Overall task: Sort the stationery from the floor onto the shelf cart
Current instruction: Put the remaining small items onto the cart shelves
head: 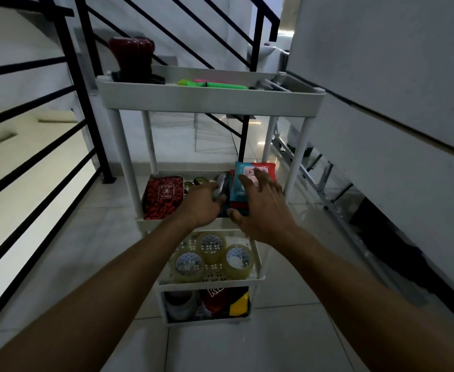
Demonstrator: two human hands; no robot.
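A white shelf cart point(209, 99) with several tiers stands in front of me. On its second tier lies a red patterned notebook point(162, 197) at the left. To its right stand blue and red packets point(243, 174) on edge. My right hand point(263, 208) rests on the packets with fingers spread, the thumb at their near edge. My left hand point(203, 204) grips a dark silvery item point(223, 185) beside the packets; what it is cannot be made out. Three clear tape rolls point(211, 244) lie on the third tier. Highlighters point(212, 84) lie on the top tier.
A dark red pot-like object point(131, 53) stands on the top tier's left corner. The lowest tier holds red, yellow and white items point(215, 302). A black stair railing point(59, 124) runs along the left, a white wall point(395, 84) on the right, with a folded metal ladder point(325, 181) against it.
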